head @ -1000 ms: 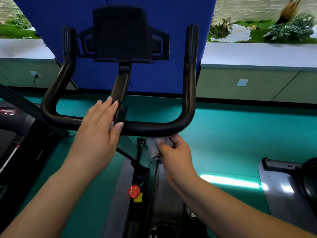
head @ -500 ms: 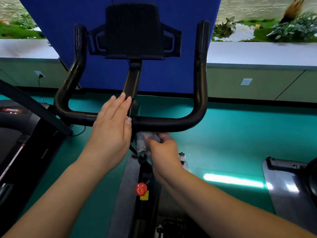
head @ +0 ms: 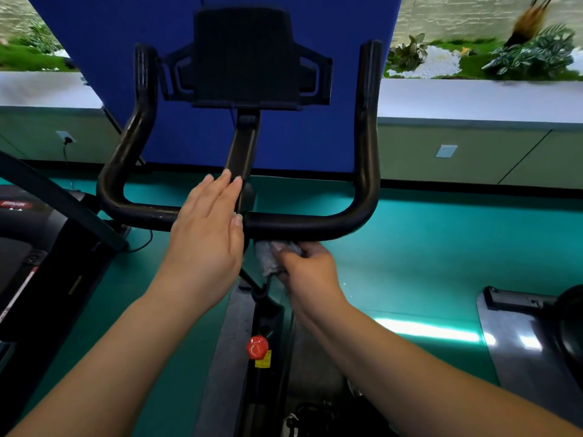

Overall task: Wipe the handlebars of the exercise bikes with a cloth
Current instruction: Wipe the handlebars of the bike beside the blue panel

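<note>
Under the near crossbar of the black handlebar [head: 303,223], a crumpled grey cloth [head: 272,257] is being pinched by the right hand [head: 310,272], whose grip is being kept clenched around it and pressed up against the bar. Just to the left of this grip, the left hand [head: 205,238] is being laid flat over the bar with straight fingers, released. Below both hands, a red knob [head: 257,347] is being shown on the bike frame.

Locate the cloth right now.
Head view, just right of centre: the grey cloth is bunched in the right hand, against the underside of the handlebar crossbar.
</note>
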The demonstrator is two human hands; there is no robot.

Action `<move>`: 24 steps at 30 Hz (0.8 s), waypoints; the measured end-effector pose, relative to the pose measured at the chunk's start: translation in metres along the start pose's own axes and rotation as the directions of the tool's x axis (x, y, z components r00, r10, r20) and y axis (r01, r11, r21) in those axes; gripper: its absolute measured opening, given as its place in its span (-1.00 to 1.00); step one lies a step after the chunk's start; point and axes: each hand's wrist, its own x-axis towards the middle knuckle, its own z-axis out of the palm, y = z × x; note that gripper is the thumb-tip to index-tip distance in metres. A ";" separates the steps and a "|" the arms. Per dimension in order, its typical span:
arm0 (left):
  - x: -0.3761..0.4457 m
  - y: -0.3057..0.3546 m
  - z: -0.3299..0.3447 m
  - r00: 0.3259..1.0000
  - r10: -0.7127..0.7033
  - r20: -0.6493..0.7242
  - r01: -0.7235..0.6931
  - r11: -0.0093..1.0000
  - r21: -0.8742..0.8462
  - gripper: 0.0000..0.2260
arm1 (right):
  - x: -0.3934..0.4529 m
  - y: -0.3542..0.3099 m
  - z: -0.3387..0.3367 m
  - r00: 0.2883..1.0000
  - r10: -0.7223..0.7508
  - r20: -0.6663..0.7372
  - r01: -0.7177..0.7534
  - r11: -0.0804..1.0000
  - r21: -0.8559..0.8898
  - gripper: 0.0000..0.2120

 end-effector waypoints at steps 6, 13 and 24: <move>0.001 0.007 -0.001 0.999 -0.039 -0.022 0.039 0.999 -0.004 -0.55 | 0.004 -0.022 -0.053 0.995 -0.078 -0.056 0.084 0.991 0.105 -0.79; 0.007 0.011 0.002 0.997 -0.062 -0.054 0.063 0.998 0.004 -0.59 | 0.013 -0.041 -0.083 0.992 -0.112 -0.062 0.119 0.984 0.129 -0.65; 0.021 0.019 0.002 0.997 -0.063 -0.043 0.066 0.996 0.064 -0.62 | 0.034 -0.064 -0.093 0.991 -0.131 0.019 0.130 0.991 0.010 -0.72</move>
